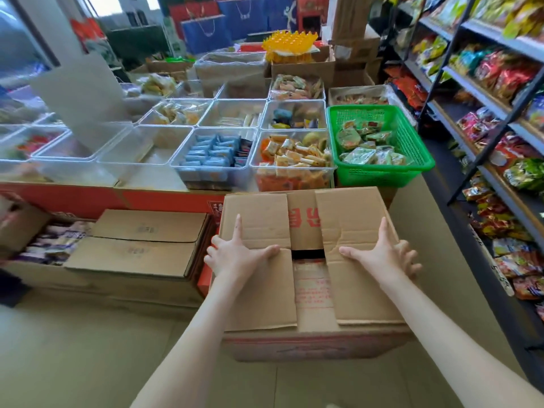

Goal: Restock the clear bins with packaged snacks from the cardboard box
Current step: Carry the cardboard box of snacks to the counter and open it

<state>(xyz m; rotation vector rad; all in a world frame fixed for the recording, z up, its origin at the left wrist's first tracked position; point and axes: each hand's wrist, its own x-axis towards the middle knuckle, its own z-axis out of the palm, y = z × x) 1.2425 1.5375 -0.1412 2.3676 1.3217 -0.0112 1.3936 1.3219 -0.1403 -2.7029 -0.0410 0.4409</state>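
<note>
- Far to the left of the left hand (235,256), an open carton (56,242) shows purple-and-white packets, blurred.
- Between that carton and the left hand sit two closed brown cartons (141,245) of flat, plain cardboard, just beside the cardboard box (312,293).
- The floor (73,354) under them is pale, smooth tile.
- The left hand lies spread and flat on the box's left top flap. Its thumb points toward the middle gap, its outer fingers reach over the left edge, and it grasps nothing.
- Beyond both hands, the clear bins (216,156) stand in rows on a red-printed base (73,198). They are thin, glossy, square plastic.
- One bin holds blue packets and its neighbour holds orange ones. The bins further left look nearly bare.
- The cardboard box stands on the floor under both hands, just before the bins. It is creased and brown with red print.
- Its flaps are folded shut, with a dark slot between them.
- The right hand (382,256) is likewise splayed and pressing the right flap, holding nothing.
- Beyond the right hand, a green mesh basket (382,172) holds green-wrapped packs.
- Far to the right, grey metal shelves (485,92) carry bright snack bags.
</note>
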